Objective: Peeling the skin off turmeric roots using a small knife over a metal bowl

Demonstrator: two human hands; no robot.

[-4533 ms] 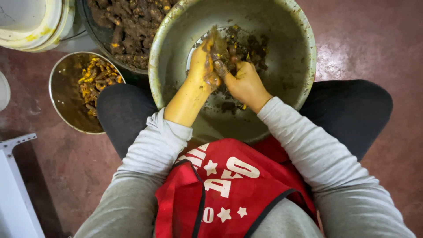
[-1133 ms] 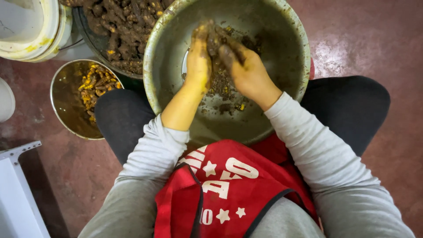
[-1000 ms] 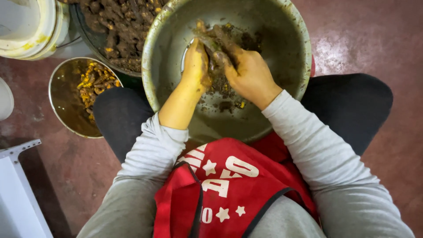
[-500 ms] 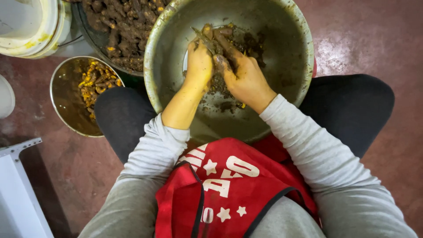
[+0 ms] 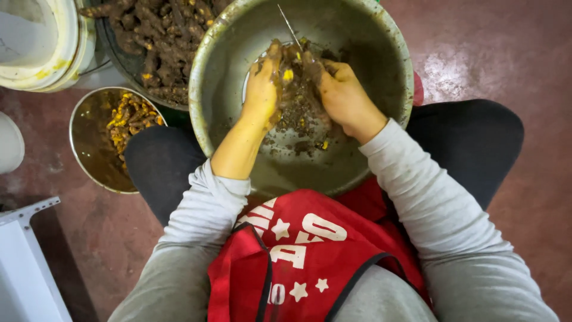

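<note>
Since 0.5 s ago both hands have shifted slightly up inside the large metal bowl (image 5: 381, 71). The left hand (image 5: 262, 89) grips a muddy root (image 5: 287, 74); the right hand (image 5: 342, 98) clasps a thin knife (image 5: 290, 28) pointing away, its long axis near vertical.

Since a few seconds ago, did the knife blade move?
Yes. The knife blade now points up toward the far wall of the big metal bowl; earlier it lay low between the hands, nearer the bowl's middle.

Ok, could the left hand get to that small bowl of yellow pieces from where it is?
Probably yes: the small bowl sits open beside the left knee, nothing covering it, though the left hand is now over the big bowl.
</note>
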